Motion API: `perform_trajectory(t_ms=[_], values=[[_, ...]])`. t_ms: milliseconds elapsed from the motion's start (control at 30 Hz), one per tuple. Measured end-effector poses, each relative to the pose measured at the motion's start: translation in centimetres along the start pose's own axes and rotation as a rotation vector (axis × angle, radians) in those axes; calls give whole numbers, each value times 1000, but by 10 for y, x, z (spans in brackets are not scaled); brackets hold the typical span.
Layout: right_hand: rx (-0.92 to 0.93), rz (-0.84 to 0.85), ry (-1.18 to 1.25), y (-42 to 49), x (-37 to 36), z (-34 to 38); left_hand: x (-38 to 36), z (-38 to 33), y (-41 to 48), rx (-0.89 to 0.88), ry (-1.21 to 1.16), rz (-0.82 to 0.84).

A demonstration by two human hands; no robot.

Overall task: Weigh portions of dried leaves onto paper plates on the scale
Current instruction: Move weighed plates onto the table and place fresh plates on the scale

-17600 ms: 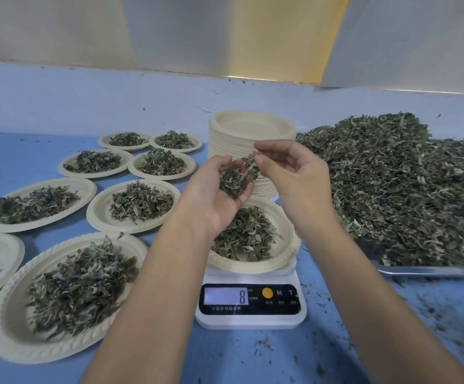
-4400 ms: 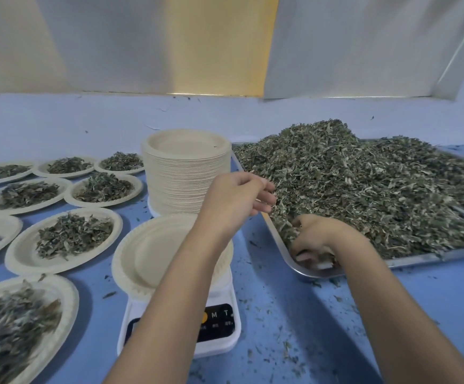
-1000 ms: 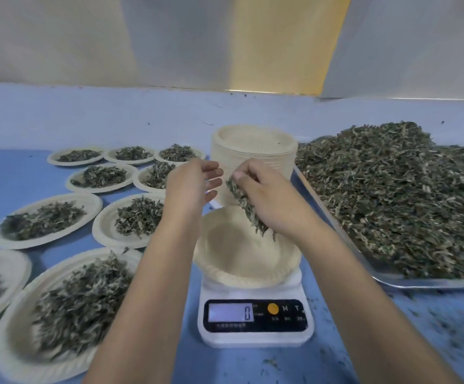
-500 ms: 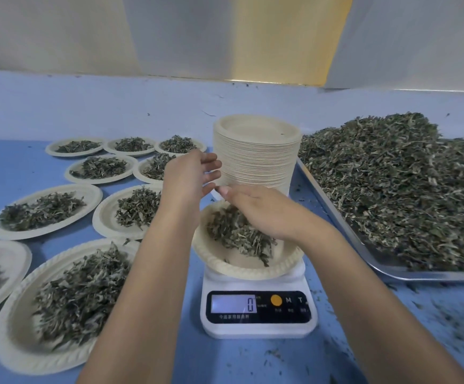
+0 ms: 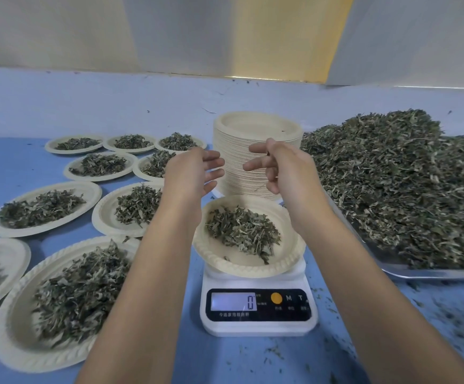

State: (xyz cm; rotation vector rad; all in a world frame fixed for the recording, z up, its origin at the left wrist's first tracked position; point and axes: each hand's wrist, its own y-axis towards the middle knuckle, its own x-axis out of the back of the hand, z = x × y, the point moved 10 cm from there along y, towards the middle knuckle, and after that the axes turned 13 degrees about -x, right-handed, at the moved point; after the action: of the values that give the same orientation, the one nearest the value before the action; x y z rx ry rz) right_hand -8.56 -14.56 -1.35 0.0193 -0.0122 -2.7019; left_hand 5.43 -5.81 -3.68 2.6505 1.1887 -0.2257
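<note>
A white digital scale (image 5: 257, 311) stands in front of me and its display shows 0. On it sits a beige paper plate (image 5: 289, 261) with a small heap of dried leaves (image 5: 243, 231). My left hand (image 5: 194, 169) hovers above the plate's far left rim, fingers relaxed and holding nothing. Opposite it, above the far right rim, my right hand (image 5: 283, 167) is loosely spread and empty. To the right, a metal tray (image 5: 430, 273) bears a big pile of dried leaves (image 5: 399, 187).
A tall stack of empty paper plates (image 5: 253, 151) stands just behind the scale. Several filled plates (image 5: 67, 295) cover the blue table (image 5: 253, 361) to the left, up to its back. Leaf crumbs litter the table near the tray. A pale wall runs behind.
My right hand has dropped its handful of leaves onto the plate and risen, now empty. My left hand has stayed beside it above the plate.
</note>
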Motion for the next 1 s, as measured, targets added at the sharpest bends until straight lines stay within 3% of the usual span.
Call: perform_trajectory(t_ms=[133, 333, 767, 1000], values=[[-5, 111, 232, -3, -5, 3, -17, -3, -5, 2, -4, 105], [71, 103, 364, -7, -1, 10, -44, -7, -15, -77, 178, 379], [37, 79, 277, -8, 3, 5, -49, -6, -15, -173, 341, 470], [92, -152, 23, -5, 27, 8, -39, -9, -8, -252, 656, 478]])
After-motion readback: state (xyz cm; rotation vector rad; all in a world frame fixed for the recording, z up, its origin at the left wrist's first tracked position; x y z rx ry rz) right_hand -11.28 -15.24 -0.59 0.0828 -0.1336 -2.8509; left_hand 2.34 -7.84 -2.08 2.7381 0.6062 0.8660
